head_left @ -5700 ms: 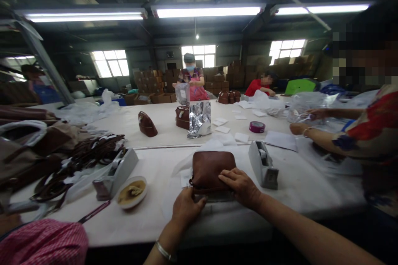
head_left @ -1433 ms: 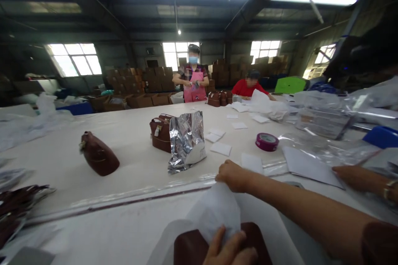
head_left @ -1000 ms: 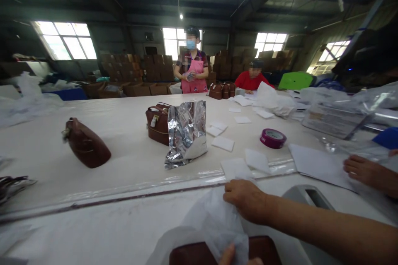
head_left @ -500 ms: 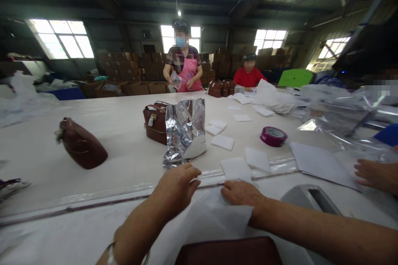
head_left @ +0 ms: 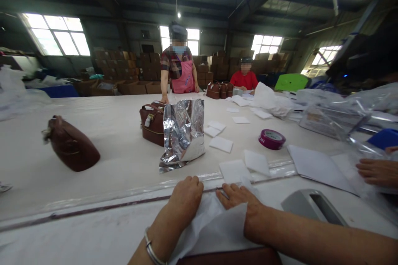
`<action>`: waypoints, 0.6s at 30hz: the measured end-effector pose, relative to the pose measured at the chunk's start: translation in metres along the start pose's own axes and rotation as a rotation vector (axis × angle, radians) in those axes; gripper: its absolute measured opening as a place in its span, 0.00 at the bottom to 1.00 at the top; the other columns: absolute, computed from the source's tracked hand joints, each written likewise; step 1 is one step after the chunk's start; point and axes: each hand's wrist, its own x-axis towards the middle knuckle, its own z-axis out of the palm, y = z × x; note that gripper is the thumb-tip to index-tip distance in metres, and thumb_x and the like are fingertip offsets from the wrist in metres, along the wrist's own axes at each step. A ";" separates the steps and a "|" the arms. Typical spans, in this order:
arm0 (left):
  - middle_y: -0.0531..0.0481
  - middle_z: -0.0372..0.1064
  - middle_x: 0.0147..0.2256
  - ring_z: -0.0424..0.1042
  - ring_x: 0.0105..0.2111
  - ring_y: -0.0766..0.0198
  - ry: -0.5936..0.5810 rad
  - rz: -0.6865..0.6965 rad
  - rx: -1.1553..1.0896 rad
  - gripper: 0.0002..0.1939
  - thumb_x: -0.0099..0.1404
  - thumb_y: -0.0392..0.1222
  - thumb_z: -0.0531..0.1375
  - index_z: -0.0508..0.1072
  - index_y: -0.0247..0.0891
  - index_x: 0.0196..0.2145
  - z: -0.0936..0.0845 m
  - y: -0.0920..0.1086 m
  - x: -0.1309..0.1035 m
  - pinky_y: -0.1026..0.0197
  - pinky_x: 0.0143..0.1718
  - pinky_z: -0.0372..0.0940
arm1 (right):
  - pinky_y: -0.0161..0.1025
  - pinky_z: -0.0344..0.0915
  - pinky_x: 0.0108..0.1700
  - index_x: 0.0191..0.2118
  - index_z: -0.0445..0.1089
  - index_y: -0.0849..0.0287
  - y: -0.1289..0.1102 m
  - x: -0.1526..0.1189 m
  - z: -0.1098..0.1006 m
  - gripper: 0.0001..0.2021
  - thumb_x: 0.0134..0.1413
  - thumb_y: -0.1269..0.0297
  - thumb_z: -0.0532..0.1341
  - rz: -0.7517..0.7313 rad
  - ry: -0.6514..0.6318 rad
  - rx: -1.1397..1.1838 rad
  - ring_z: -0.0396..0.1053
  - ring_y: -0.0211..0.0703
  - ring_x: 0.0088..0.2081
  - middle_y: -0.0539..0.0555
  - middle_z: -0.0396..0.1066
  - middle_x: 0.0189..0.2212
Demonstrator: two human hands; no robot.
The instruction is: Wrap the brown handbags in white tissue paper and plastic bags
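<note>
My left hand (head_left: pixel 187 198) has its fingers curled down on a sheet of white tissue paper (head_left: pixel 217 230), a metal bangle on its wrist. Just to its right, my right hand (head_left: pixel 238 199) grips the same sheet, fingers bent over it; the fingertips are partly hidden. Below the hands, at the bottom edge of the view, part of a dark brown leather item (head_left: pixel 230 256) shows under the paper. Beyond my hands a crumpled silver foil bag (head_left: pixel 184 132) stands on the table, in front of a brown handbag (head_left: pixel 152 126).
Another brown handbag (head_left: pixel 73 145) leans at left. White foam squares (head_left: pixel 234 170), a purple tape roll (head_left: pixel 272 138) and a grey tape dispenser (head_left: pixel 306 205) lie to the right. Another person's hand (head_left: pixel 377 172) is at the right edge; two co-workers stand or sit across the table.
My left hand has come down onto the paper, its fingers curling. My right hand has shifted little. The co-worker opposite now reaches an arm down behind the brown handbag.
</note>
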 end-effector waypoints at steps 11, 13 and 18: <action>0.41 0.72 0.41 0.72 0.42 0.51 -0.012 -0.077 -0.024 0.15 0.64 0.26 0.47 0.71 0.36 0.40 -0.002 0.004 -0.003 0.50 0.44 0.68 | 0.64 0.64 0.56 0.66 0.59 0.57 -0.006 -0.001 -0.006 0.27 0.62 0.67 0.53 0.043 -0.082 0.022 0.64 0.67 0.59 0.67 0.63 0.62; 0.41 0.72 0.42 0.72 0.43 0.51 -0.018 -0.086 -0.035 0.16 0.63 0.25 0.48 0.70 0.36 0.41 -0.003 0.003 -0.002 0.49 0.44 0.68 | 0.63 0.63 0.58 0.67 0.58 0.56 -0.008 -0.001 -0.008 0.27 0.63 0.67 0.52 0.057 -0.124 0.010 0.63 0.66 0.60 0.66 0.61 0.63; 0.42 0.72 0.42 0.72 0.42 0.51 -0.030 -0.121 -0.055 0.18 0.59 0.24 0.48 0.70 0.37 0.42 0.001 0.002 -0.001 0.50 0.44 0.69 | 0.58 0.66 0.56 0.65 0.61 0.54 -0.006 0.003 0.002 0.25 0.63 0.66 0.53 0.069 -0.089 -0.010 0.66 0.60 0.58 0.65 0.63 0.63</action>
